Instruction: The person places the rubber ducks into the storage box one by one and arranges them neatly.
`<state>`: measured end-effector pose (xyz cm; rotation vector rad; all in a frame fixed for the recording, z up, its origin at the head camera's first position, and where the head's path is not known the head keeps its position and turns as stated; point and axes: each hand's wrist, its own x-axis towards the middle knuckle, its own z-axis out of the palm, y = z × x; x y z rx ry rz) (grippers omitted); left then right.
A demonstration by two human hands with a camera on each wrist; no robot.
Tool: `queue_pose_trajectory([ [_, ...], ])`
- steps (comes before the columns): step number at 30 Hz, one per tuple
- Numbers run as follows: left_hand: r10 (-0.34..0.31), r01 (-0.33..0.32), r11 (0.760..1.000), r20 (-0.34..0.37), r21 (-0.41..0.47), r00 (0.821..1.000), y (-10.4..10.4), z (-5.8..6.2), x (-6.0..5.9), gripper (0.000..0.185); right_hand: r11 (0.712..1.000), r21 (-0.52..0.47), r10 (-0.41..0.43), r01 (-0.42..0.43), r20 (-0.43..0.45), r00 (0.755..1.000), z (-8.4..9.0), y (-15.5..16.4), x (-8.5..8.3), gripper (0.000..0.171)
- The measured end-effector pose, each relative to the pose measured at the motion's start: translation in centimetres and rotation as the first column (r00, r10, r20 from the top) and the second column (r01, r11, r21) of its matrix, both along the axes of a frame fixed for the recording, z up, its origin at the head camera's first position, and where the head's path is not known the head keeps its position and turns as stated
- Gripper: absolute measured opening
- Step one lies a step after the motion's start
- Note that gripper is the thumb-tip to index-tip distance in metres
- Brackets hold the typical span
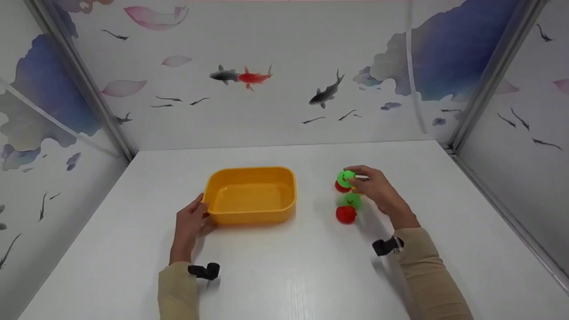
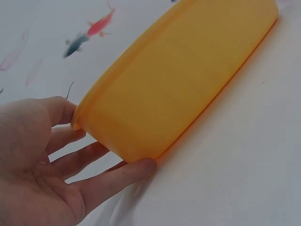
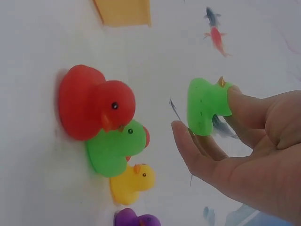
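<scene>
Pinching a small green duck point(image 3: 200, 106), the right hand point(image 1: 377, 186) has its thumb on the duck's head, and the grip is closed tight on the toy. The duck is up off the white table point(image 1: 266, 275), just over the other ducks. Its head is up and its flat bottom faces down. Its beak points away from the palm, to the side where the yellow box point(image 1: 251, 218) sits. The long way of its body runs from that box side back to the fingers, with the tail end near them.

Right under the grip there is a back red duck point(image 1: 342, 186). Below the grip and closer to the person sits a second green duck point(image 3: 106, 153), and next to it, closer to the person again, is a big red duck point(image 3: 77, 103). A yellow duck point(image 3: 124, 190) and a purple duck point(image 3: 136, 219), partly out of view, are also below the hand.

The left hand point(image 1: 190, 224) holds the near corner of the box, with its fingers around that end. From there, the long way of the box runs toward the right hand, well apart from it.
</scene>
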<state>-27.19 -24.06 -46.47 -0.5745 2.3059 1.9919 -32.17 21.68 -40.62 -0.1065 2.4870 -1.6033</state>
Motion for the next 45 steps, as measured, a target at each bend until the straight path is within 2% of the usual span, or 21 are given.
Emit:
queue_pose_trajectory([
  [8, -0.036, 0.036, 0.999, -0.012, 0.014, 0.999, -0.1, -0.2, 0.0, 0.055, 0.991, 0.071, 0.113, -0.113, 0.006, 0.994, 2.5, -3.0, -1.6, 0.041],
  [13, -0.032, 0.032, 0.999, -0.019, 0.02, 0.999, 0.0, -0.4, -0.2, 0.054, 0.972, 0.102, 0.219, -0.214, -0.044, 0.975, 3.9, -4.9, -2.7, 0.038],
  [16, -0.027, 0.027, 0.999, -0.017, 0.025, 1.0, 0.1, -0.6, -0.3, 0.054, 0.963, 0.116, 0.251, -0.244, -0.044, 0.967, 4.2, -6.1, -3.0, 0.038],
  [26, -0.021, 0.022, 0.999, -0.028, 0.035, 0.999, 0.1, -1.1, 0.0, 0.054, 0.939, 0.174, 0.303, -0.297, -0.006, 0.953, 3.9, -10.1, -3.9, 0.036],
  [33, -0.031, 0.033, 0.998, -0.042, 0.051, 0.999, 0.5, -0.5, -0.5, 0.054, 0.948, 0.135, 0.3, -0.29, -0.057, 0.952, 4.0, -12.1, -4.8, 0.035],
  [39, -0.022, 0.023, 0.999, -0.036, 0.038, 0.999, 0.4, -0.1, -0.3, 0.054, 0.949, 0.12, 0.298, -0.292, -0.031, 0.954, 4.4, -14.9, -5.0, 0.034],
  [45, 0.009, -0.008, 1.0, -0.025, 0.027, 1.0, 0.7, -0.2, -0.1, 0.056, 0.956, 0.048, 0.293, -0.29, -0.056, 0.955, 3.1, -17.7, -4.6, 0.033],
])
